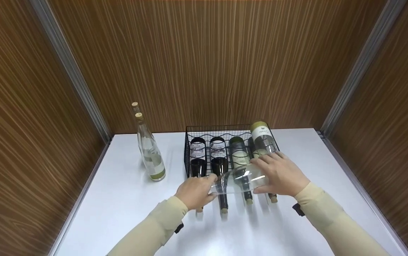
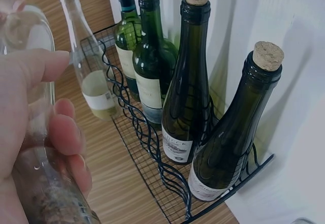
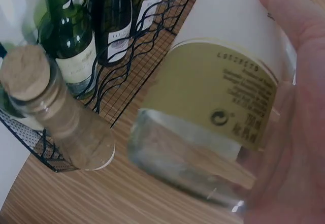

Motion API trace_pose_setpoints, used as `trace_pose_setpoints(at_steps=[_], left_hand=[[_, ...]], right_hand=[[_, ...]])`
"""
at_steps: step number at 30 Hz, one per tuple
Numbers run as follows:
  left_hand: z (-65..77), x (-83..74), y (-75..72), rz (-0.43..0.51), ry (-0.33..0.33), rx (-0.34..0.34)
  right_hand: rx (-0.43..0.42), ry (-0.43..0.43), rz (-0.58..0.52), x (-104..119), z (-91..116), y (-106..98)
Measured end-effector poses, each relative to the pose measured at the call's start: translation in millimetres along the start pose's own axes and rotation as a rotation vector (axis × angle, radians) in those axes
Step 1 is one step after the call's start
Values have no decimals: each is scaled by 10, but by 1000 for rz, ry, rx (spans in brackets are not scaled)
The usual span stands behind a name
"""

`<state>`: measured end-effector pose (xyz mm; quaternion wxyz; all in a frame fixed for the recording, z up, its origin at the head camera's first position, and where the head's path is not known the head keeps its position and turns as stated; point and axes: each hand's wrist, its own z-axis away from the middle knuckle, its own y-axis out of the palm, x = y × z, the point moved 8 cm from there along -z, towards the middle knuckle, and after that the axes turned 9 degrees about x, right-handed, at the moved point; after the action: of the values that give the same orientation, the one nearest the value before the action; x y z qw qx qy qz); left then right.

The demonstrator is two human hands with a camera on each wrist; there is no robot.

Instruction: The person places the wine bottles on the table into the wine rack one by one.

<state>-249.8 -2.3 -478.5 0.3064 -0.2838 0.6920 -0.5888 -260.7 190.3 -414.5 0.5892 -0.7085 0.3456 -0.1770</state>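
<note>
A clear glass bottle (image 1: 239,180) lies almost level between both hands, over the front of a black wire rack (image 1: 186,151). My left hand (image 1: 196,192) grips its neck end. Around its base end curl the fingers of my right hand (image 1: 283,174). The right wrist view shows the white and gold label (image 3: 213,92) near the bottle's base. Below it in the rack lie two dark bottles (image 1: 219,153) and two green bottles (image 1: 239,151), corks toward me. Another clear bottle (image 1: 261,133) rests higher at the rack's right end, its neck hidden behind my right hand.
Two clear corked bottles (image 1: 150,156) stand upright on the white table (image 1: 129,217) left of the rack, one mostly behind the other. Wood-patterned panels (image 1: 207,64) close in the back and both sides. Several corked necks stick out past the rack's front.
</note>
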Motion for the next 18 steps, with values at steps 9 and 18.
trace_pose_setpoints(at_steps=[9,18], left_hand=[[34,274,-44,231,-162,-55],[34,499,-8,424,-304,-95]], right_hand=[[-232,180,-277,-572,44,-132],[-273,554,-614,-1359,221,234]])
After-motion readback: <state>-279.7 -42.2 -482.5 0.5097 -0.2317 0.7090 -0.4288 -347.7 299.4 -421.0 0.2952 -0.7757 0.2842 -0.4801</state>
